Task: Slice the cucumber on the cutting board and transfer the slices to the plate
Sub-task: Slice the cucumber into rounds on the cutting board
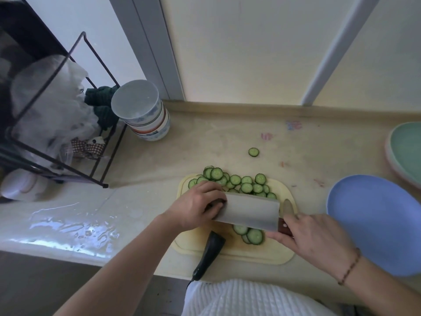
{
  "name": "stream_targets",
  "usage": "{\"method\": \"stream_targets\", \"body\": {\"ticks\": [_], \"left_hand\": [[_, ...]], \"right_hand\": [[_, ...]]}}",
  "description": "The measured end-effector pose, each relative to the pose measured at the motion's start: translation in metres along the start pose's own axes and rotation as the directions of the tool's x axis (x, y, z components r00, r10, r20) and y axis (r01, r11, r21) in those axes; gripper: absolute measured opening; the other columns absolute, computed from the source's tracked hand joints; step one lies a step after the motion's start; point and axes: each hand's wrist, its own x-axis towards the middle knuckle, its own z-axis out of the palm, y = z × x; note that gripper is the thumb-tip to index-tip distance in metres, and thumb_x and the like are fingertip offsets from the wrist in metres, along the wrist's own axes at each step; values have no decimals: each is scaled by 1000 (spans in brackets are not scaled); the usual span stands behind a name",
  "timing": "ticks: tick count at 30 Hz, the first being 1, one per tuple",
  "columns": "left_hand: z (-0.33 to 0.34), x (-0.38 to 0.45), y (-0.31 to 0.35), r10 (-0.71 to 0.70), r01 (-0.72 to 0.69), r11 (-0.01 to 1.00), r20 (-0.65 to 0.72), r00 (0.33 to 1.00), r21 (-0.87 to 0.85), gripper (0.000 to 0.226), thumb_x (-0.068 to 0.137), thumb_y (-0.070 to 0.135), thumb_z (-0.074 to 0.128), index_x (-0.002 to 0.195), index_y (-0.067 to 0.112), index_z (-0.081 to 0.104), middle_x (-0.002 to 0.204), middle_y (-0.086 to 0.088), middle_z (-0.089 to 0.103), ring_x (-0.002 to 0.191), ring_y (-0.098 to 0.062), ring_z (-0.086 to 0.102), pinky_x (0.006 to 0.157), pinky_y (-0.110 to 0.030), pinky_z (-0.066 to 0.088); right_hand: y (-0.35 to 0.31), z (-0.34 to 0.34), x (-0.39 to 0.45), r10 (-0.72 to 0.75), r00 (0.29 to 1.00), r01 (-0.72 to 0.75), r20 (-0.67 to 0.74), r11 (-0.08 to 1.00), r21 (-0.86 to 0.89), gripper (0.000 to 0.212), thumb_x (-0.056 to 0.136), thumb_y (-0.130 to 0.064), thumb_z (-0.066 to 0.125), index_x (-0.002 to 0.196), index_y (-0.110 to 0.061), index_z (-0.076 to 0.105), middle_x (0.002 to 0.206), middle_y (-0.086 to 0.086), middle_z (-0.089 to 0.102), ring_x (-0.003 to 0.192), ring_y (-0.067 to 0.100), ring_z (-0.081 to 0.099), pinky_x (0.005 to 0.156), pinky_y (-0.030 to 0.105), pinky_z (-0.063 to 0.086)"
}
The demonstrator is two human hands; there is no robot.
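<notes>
At the near edge of the counter (159,169) I see a white ribbed garment (246,297), cut off by the frame's bottom. A dark object (208,255) lies half on the board (230,252), hanging over the counter's near edge; I cannot tell what it is. The pale board sits near that edge. My right hand (316,238) grips the cleaver (248,212) by its handle, fingers wrapped round it. The blade hides the middle of the board. My left hand (196,206) is curled at the blade's left end; what it holds is hidden, so I cannot tell. Slices (237,182) pile along the board's far edge, a few more lie near the blade's near side, and one slice (253,152) lies alone on the counter beyond. A blue plate (373,222) sits right of the board, a green plate (407,153) farther back, cut off at the right edge. At the far left stand stacked bowls (142,110) beside a black wire rack (61,110) with blurred plastic. The counter's left part is wet and shiny. A cream wall (250,49) rises behind.
</notes>
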Motion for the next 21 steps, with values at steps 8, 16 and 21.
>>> {"method": "stream_targets", "body": {"ticks": [8,16,21], "left_hand": [[20,-17,-9,4,9,993,-107,994,119,16,87,3,67,101,7,71,107,-6,66,104,-26,60,92,-43,52],[53,2,60,200,-213,945,77,977,250,25,91,33,63,112,19,69,117,0,65,104,-24,58,91,-38,46],[66,11,72,262,-414,789,362,895,453,26,91,23,58,114,33,66,115,12,61,102,-22,45,85,-38,31]], "right_hand": [[29,5,-40,126,982,-133,-141,990,-38,65,86,-72,24,57,-20,50,41,-2,46,30,23,47,35,26,22],[78,15,-84,478,871,-461,-112,875,145,67,81,-84,19,61,-24,41,40,-5,36,35,18,45,37,40,43],[64,-2,-82,494,865,-479,-91,865,148,63,81,-82,18,57,-25,34,36,-6,36,32,15,43,32,38,40]]}}
